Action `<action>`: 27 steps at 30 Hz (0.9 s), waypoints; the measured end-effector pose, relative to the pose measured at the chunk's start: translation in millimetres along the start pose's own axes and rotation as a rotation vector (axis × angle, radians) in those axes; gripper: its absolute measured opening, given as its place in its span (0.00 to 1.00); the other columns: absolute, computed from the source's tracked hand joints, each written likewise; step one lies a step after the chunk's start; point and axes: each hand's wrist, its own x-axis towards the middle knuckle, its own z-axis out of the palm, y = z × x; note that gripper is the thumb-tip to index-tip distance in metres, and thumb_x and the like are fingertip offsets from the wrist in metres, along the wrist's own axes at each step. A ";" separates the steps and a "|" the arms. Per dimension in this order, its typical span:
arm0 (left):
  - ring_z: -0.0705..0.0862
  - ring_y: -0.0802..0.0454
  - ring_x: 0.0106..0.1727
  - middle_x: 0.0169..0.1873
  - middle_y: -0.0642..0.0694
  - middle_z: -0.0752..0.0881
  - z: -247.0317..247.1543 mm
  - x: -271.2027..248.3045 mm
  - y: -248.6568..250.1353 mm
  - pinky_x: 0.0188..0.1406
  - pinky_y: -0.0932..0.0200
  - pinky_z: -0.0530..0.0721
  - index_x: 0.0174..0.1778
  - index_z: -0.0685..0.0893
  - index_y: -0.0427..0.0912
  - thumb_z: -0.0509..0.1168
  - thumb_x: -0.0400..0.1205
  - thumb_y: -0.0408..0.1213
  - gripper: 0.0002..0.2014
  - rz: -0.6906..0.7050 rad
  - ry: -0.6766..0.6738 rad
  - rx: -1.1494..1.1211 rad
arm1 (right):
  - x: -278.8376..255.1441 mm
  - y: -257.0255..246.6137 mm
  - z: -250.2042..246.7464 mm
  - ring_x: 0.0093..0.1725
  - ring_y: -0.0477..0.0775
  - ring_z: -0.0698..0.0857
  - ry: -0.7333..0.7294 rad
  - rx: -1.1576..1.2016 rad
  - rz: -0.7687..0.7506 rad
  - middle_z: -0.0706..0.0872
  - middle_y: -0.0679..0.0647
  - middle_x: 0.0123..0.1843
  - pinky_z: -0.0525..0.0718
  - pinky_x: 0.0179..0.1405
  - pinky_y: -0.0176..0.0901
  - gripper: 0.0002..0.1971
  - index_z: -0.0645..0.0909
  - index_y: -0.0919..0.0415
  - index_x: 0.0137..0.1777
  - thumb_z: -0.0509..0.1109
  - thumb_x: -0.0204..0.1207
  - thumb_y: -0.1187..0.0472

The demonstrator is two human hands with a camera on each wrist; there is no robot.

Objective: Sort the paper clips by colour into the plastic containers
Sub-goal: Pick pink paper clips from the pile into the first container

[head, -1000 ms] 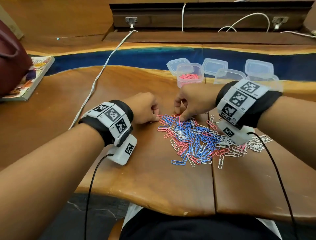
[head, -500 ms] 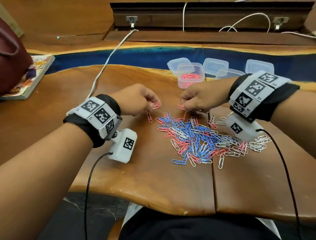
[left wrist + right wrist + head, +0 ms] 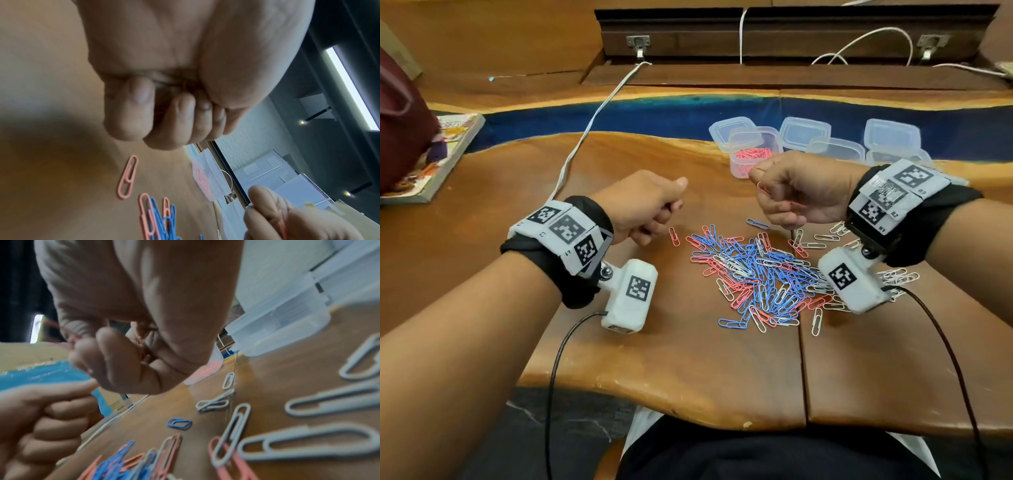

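A mixed pile of pink, blue and white paper clips lies on the wooden table. Behind it stands a clear plastic container that holds pink clips. My left hand hovers left of the pile, curled into a fist; a bit of pink wire shows inside the fist. My right hand hangs just in front of that container and grips pink clips, one sticking out by the thumb. A single pink clip lies below the left hand.
Empty clear containers and loose lids stand at the back right. White clips are spread under the right wrist. A white cable crosses the table's left half. A magazine and a dark red bag are far left.
Both hands lifted off the pile's far edge with pink clips in them. The right hand rose toward the pink container and the left drew back to the left.
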 end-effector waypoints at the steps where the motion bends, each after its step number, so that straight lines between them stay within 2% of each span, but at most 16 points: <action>1: 0.61 0.55 0.19 0.19 0.53 0.65 0.5 -0.6 -1.9 0.19 0.69 0.57 0.32 0.73 0.45 0.53 0.88 0.44 0.17 0.036 0.035 0.115 | -1.5 0.0 -1.6 0.13 0.48 0.62 -0.006 0.022 0.026 0.60 0.53 0.18 0.62 0.13 0.29 0.18 0.62 0.55 0.19 0.46 0.62 0.77; 3: 0.68 0.53 0.22 0.23 0.51 0.72 1.1 -2.2 -4.3 0.17 0.66 0.65 0.40 0.78 0.42 0.53 0.87 0.35 0.11 0.127 0.102 0.411 | -4.8 -0.3 -5.1 0.15 0.46 0.60 -0.033 0.061 0.083 0.58 0.52 0.20 0.59 0.15 0.27 0.12 0.60 0.56 0.25 0.47 0.60 0.73; 5: 0.74 0.52 0.29 0.28 0.51 0.76 0.5 -3.3 -6.6 0.25 0.65 0.72 0.47 0.79 0.43 0.61 0.84 0.35 0.03 0.203 0.105 0.614 | -8.1 -0.4 -7.2 0.17 0.44 0.56 -0.073 0.106 0.125 0.57 0.51 0.21 0.55 0.16 0.25 0.08 0.60 0.55 0.29 0.49 0.57 0.70; 6: 0.75 0.53 0.30 0.29 0.51 0.76 -0.1 -4.5 -7.8 0.28 0.64 0.72 0.49 0.80 0.44 0.66 0.81 0.36 0.03 0.216 0.083 0.689 | -9.3 0.1 -8.1 0.18 0.43 0.55 -0.087 0.131 0.130 0.57 0.50 0.22 0.53 0.17 0.25 0.08 0.61 0.55 0.31 0.50 0.56 0.69; 7: 0.75 0.56 0.30 0.30 0.51 0.76 -1.0 -4.9 -9.6 0.30 0.62 0.72 0.50 0.80 0.46 0.71 0.78 0.37 0.08 0.216 0.052 0.766 | -10.4 1.2 -8.8 0.18 0.43 0.55 -0.096 0.149 0.128 0.58 0.50 0.22 0.53 0.18 0.26 0.09 0.62 0.54 0.33 0.51 0.56 0.69; 8: 0.74 0.60 0.31 0.30 0.52 0.75 -1.9 -4.9 -10.7 0.30 0.63 0.70 0.50 0.81 0.47 0.73 0.76 0.37 0.10 0.212 0.028 0.814 | -11.5 2.3 -9.0 0.18 0.44 0.55 -0.105 0.156 0.119 0.59 0.51 0.22 0.53 0.18 0.27 0.10 0.62 0.54 0.36 0.51 0.57 0.69; 10: 0.73 0.63 0.30 0.29 0.54 0.74 -2.9 -3.6 -11.6 0.29 0.65 0.68 0.47 0.84 0.45 0.75 0.74 0.36 0.09 0.228 0.027 0.851 | -13.9 4.8 -8.5 0.18 0.45 0.58 -0.120 0.153 0.084 0.63 0.54 0.22 0.55 0.16 0.28 0.12 0.64 0.56 0.40 0.51 0.61 0.72; 13: 0.73 0.62 0.30 0.27 0.55 0.76 -4.2 0.2 -10.2 0.29 0.64 0.69 0.42 0.84 0.43 0.73 0.76 0.36 0.04 0.225 0.006 0.878 | -17.3 7.0 -9.9 0.21 0.50 0.64 -0.112 0.137 0.056 0.72 0.59 0.26 0.62 0.13 0.33 0.18 0.72 0.63 0.47 0.51 0.60 0.76; 15: 0.73 0.59 0.30 0.27 0.54 0.76 -5.2 1.8 -9.7 0.29 0.62 0.70 0.40 0.83 0.44 0.72 0.77 0.37 0.04 0.193 -0.033 0.896 | -19.1 5.8 -11.6 0.21 0.49 0.66 -0.105 0.122 0.077 0.75 0.59 0.29 0.65 0.13 0.33 0.15 0.75 0.65 0.45 0.54 0.59 0.74; 17: 0.73 0.57 0.28 0.26 0.52 0.76 -5.6 3.3 -10.7 0.29 0.61 0.70 0.36 0.81 0.44 0.70 0.79 0.38 0.07 0.162 -0.059 0.919 | -19.9 3.6 -11.5 0.21 0.48 0.66 -0.057 0.065 0.124 0.74 0.57 0.30 0.63 0.14 0.32 0.07 0.75 0.63 0.39 0.56 0.68 0.71; 18: 0.73 0.56 0.28 0.25 0.52 0.76 -5.2 3.4 -11.6 0.28 0.60 0.70 0.35 0.79 0.45 0.69 0.80 0.39 0.09 0.157 -0.063 0.933 | -19.2 3.4 -11.8 0.21 0.47 0.65 -0.016 0.019 0.153 0.73 0.56 0.29 0.60 0.14 0.31 0.07 0.74 0.61 0.36 0.58 0.73 0.68; 19: 0.73 0.56 0.28 0.25 0.52 0.76 -4.5 3.2 -12.6 0.28 0.60 0.69 0.34 0.78 0.45 0.68 0.80 0.39 0.10 0.156 -0.060 0.945 | -17.5 4.7 -13.0 0.19 0.46 0.64 0.039 -0.053 0.175 0.71 0.54 0.27 0.58 0.15 0.31 0.10 0.73 0.60 0.33 0.60 0.77 0.64; 21: 0.74 0.55 0.28 0.26 0.51 0.77 -3.9 1.8 -13.7 0.28 0.61 0.70 0.32 0.77 0.45 0.67 0.80 0.38 0.11 0.167 -0.033 0.937 | -15.3 7.8 -13.3 0.18 0.48 0.63 0.166 -0.316 0.169 0.68 0.53 0.23 0.59 0.16 0.31 0.16 0.73 0.59 0.29 0.68 0.78 0.58; 24: 0.77 0.52 0.30 0.27 0.48 0.80 -4.3 -1.1 -12.7 0.31 0.61 0.74 0.30 0.76 0.44 0.65 0.80 0.36 0.12 0.189 0.027 0.815 | -16.2 11.0 -10.5 0.23 0.54 0.73 0.269 -0.849 0.128 0.78 0.53 0.24 0.72 0.22 0.40 0.15 0.81 0.59 0.30 0.79 0.69 0.52; 25: 0.78 0.52 0.28 0.29 0.45 0.82 -4.2 -1.7 -11.8 0.31 0.62 0.75 0.30 0.76 0.44 0.64 0.80 0.35 0.11 0.196 0.041 0.753 | -16.7 11.7 -7.3 0.27 0.55 0.77 0.265 -0.946 0.119 0.83 0.52 0.27 0.76 0.26 0.43 0.14 0.82 0.58 0.31 0.81 0.66 0.50; 27: 0.77 0.58 0.20 0.30 0.43 0.85 -1.8 -3.3 -9.1 0.21 0.68 0.74 0.32 0.75 0.42 0.61 0.80 0.31 0.10 0.196 0.056 0.647 | -16.1 13.6 -0.2 0.32 0.54 0.82 0.243 -1.004 0.115 0.87 0.52 0.31 0.80 0.32 0.45 0.14 0.84 0.57 0.33 0.83 0.63 0.49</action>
